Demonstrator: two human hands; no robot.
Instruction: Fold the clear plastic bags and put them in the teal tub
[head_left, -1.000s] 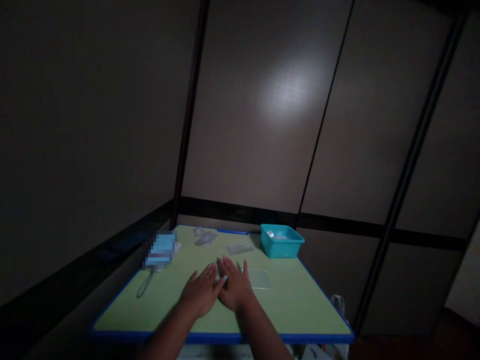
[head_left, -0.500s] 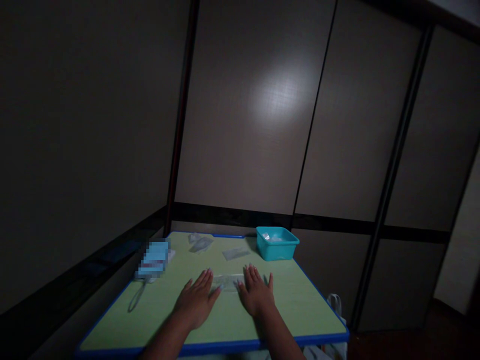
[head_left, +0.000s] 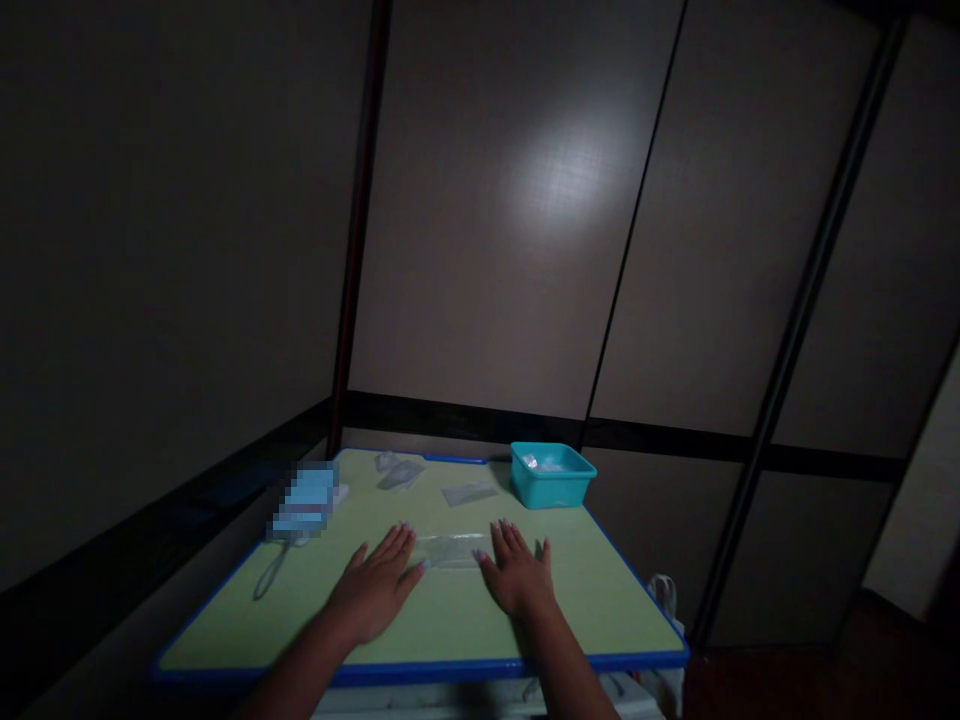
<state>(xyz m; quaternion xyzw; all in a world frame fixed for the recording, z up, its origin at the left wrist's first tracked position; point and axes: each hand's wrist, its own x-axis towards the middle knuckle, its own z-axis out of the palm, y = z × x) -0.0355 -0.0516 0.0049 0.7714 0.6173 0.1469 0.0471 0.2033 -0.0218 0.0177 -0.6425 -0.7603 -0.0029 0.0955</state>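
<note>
A clear plastic bag (head_left: 451, 552) lies flat on the green tabletop (head_left: 435, 625), stretched out between my two hands. My left hand (head_left: 377, 583) rests palm down at the bag's left end, fingers extended and thumb toward the bag. On the other side, my right hand (head_left: 517, 575) is spread flat with its thumb at the bag's right end. Neither hand has anything gripped in it. Beyond them lies another flat clear bag (head_left: 469, 493).
A turquoise basket (head_left: 553, 488) with clear plastic inside stands at the back right. Crumpled clear bags (head_left: 401, 473) lie at the back left. A blurred-out blue item (head_left: 306, 502) with a strap sits by the left edge. Wardrobe panels (head_left: 480, 250) rise behind the table.
My left hand has slid left, away from my right hand, uncovering more of the bag's left end. My right hand stays nearly in place. The view has shifted slightly.
</note>
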